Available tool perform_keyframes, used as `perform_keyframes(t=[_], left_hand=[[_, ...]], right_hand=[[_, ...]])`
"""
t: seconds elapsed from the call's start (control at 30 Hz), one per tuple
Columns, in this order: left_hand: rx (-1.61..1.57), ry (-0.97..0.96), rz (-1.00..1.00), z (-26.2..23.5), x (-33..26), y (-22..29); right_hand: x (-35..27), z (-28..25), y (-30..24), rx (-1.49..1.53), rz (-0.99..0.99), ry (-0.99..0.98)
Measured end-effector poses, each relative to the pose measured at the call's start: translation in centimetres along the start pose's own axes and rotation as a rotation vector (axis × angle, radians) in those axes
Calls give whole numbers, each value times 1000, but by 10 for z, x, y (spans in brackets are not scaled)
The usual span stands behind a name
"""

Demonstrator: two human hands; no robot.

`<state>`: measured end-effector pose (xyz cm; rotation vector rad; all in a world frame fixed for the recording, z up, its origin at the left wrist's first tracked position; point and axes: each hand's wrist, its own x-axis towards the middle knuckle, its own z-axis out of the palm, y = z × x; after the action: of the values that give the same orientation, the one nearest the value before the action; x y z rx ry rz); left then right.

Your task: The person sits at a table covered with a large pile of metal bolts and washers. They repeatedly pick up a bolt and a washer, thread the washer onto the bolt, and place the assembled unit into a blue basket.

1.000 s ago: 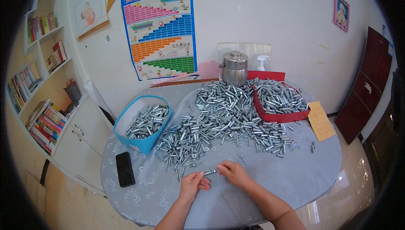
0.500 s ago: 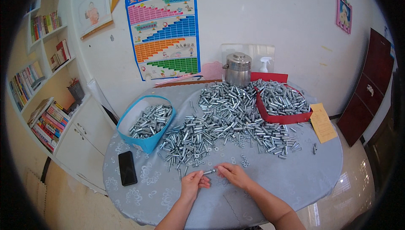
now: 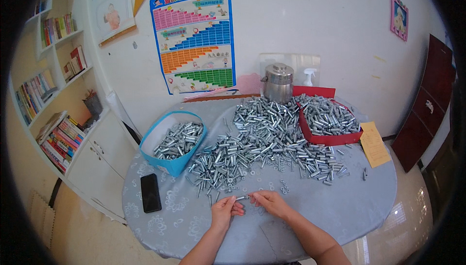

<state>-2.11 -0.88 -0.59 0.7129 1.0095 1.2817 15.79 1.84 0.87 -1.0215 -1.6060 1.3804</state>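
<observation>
A silvery metal bolt (image 3: 242, 198) lies level between my two hands, just above the tablecloth near the front of the table. My left hand (image 3: 225, 211) pinches one end of it between thumb and forefinger, the other fingers curled. At the opposite end, my right hand (image 3: 272, 204) has thumb and fingertips closed on the tip; any small nut or washer there is too small to make out. Beyond the hands spreads a large heap of similar bolts (image 3: 264, 124). Small nuts (image 3: 284, 187) lie loose to the right of the hands' far side.
A blue fabric bin (image 3: 172, 168) of metal pieces stands left, a red box (image 3: 330, 140) of them right. A black phone (image 3: 151, 193) lies at the left edge. Behind the heap are a steel canister (image 3: 278, 84) and a white spray bottle (image 3: 309, 77). Yellow paper (image 3: 374, 143) lies right.
The whole view has shifted slightly right and down. Both hands still hold the bolt in nearly the same spot; my right fingertips have turned a little at its end.
</observation>
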Motion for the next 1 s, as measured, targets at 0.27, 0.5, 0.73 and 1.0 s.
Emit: perform_keyframes(t=[0.27, 0.5, 0.73, 1.0], left_hand=[[-74, 101, 89, -5, 4, -1], [223, 382, 584, -37, 40, 65], [737, 468, 894, -94, 113, 134], [1208, 225, 566, -54, 50, 83]], right_hand=[[-1, -3, 0, -67, 80, -174], [4, -12, 12, 44, 67, 63], [6, -16, 14, 53, 44, 102], [6, -20, 23, -10, 40, 129]])
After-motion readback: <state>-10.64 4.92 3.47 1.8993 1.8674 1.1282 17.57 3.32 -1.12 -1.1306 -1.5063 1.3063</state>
